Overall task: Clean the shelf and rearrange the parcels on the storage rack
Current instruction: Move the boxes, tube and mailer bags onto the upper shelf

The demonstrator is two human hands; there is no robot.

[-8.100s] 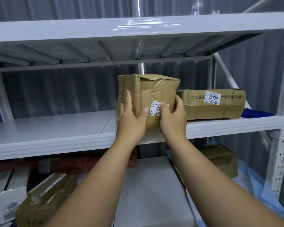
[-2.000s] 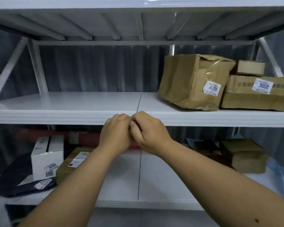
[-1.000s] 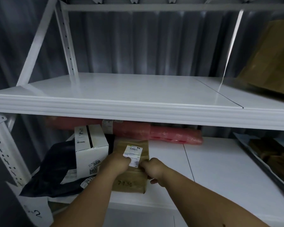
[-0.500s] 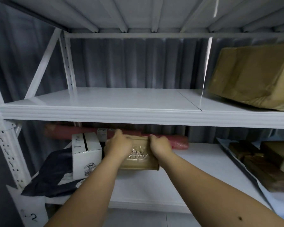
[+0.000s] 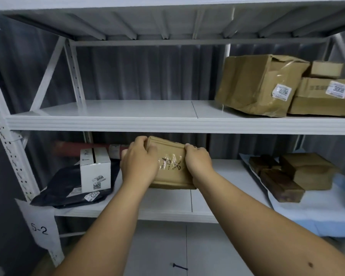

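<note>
A small brown cardboard parcel with handwriting under clear tape is held in the air in front of the lower shelf, just below the middle shelf's front edge. My left hand grips its left end and my right hand grips its right end. On the right of the middle shelf stand a crumpled brown box labelled 4006 and a flat box labelled 3008, with a small box on top.
On the lower shelf's left lie a white box, black mailer bags and a red roll at the back. Several brown parcels sit on a pale blue sheet at the right. A white upright marked 5-2 stands left.
Both hands went from the middle shelf's edge down to the lower shelf, took hold of the small brown parcel, and have lifted it up and toward me.
</note>
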